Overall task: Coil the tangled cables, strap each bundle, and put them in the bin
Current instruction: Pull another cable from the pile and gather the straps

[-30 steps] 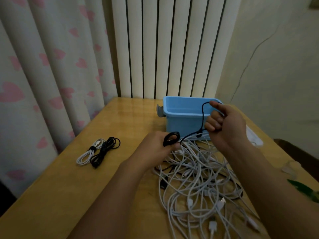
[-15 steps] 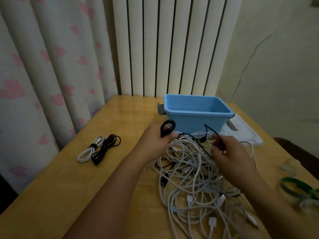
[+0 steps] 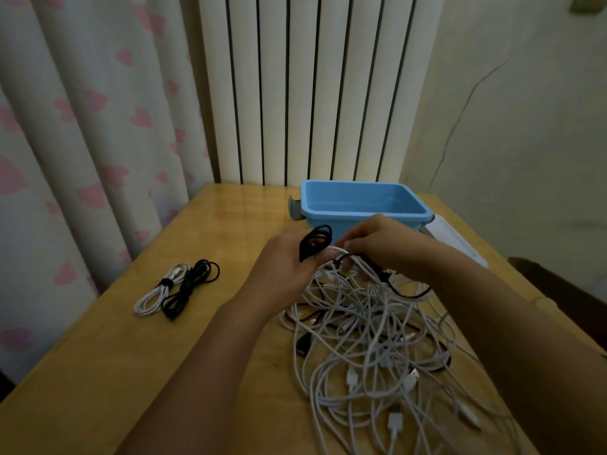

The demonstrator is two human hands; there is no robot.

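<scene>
1. The left hand (image 3: pixel 289 257), at the centre of the frame, grips a small coil of black cable (image 3: pixel 314 242) whose loops stand up above its thumb.
2. The right hand (image 3: pixel 382 246), just right of the left and almost touching it, has its fingers curled down over a black strand that runs from the coil, pinching it above the pile.
3. The tangled cables (image 3: pixel 371 339), mostly white with a few dark ones, lie in a loose heap on the counter (image 3: pixel 164 372) in the lower right of the frame, beneath both hands.
4. The blue bin (image 3: pixel 361 200) stands on the counter just behind the hands, above the centre of the frame; no cable is visible inside it.
5. Two strapped bundles lie side by side at centre left, well apart from the heap: a white bundle (image 3: pixel 157 292) and, touching it on the right, a black bundle (image 3: pixel 190 287).
6. A white flat object (image 3: pixel 456 239) lies to the right of the bin, partly hidden by the right arm.
</scene>
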